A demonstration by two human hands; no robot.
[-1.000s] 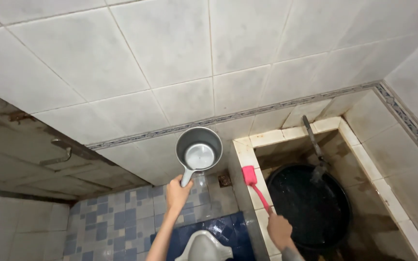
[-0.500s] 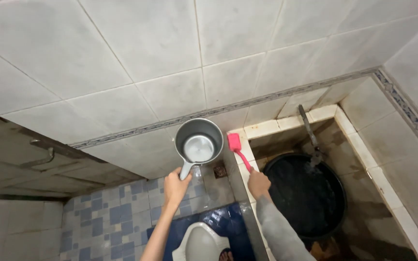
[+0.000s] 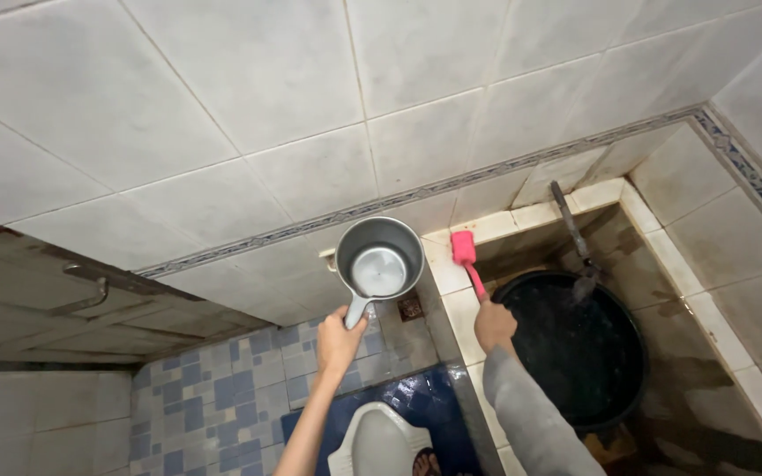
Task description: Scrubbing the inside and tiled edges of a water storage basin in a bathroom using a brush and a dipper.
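My left hand (image 3: 337, 342) grips the handle of a grey plastic water dipper (image 3: 379, 261), held up with its open mouth facing the camera. My right hand (image 3: 494, 323), in a grey sleeve, holds the handle of a pink brush (image 3: 464, 249). The brush head rests against the white tiled ledge (image 3: 451, 291) of the water basin. Both hands are raised in front of the tiled wall.
A black round tub (image 3: 575, 348) sits in the stained tiled basin at right, with a dark pipe (image 3: 572, 231) hanging over it. Below are a white squat toilet (image 3: 381, 445), blue patterned floor tiles (image 3: 213, 401) and a worn door (image 3: 55, 304) at left.
My right hand has lifted the pink brush up and left, from beside the tub to the tiled ledge near the dipper. The dipper has stayed about where it was.
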